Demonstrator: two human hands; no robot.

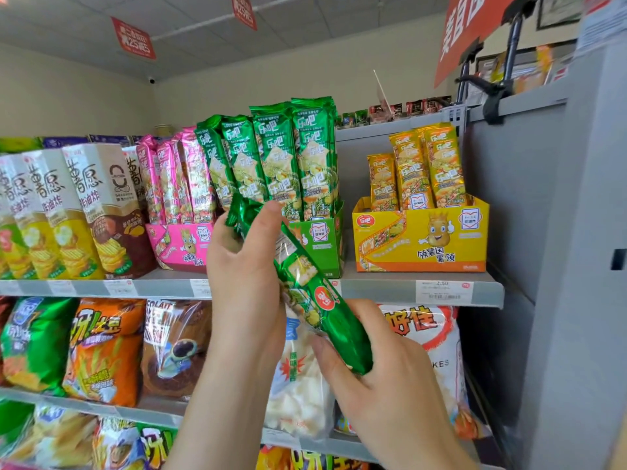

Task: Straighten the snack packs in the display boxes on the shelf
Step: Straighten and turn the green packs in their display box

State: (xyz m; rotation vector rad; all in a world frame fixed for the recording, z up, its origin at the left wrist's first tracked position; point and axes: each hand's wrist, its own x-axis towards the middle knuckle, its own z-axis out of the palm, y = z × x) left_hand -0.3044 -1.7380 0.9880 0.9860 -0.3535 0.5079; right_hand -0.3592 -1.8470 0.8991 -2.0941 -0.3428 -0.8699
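Both arms raised. Left hand (245,266) curls round the upper end of a green snack pack (303,273); right hand (380,364) grips the lower end, apparently thumb over. Pack slants in front of the green display box (322,240) on the shelf (376,287).

Blocked, cropped and unreadable: snack shelf

Left hand (244,266) covers part of the upper half of the green pack (305,276); the pack's lower tip is lost in the grip of the right hand (383,361). Hand and pack block the left front of the green display box (322,242) and the right end of the pink display box (176,242). Price tag (441,291) print too small to read. Chip cartons (13,215) cut by left edge, lowest bags (118,446) by bottom edge.
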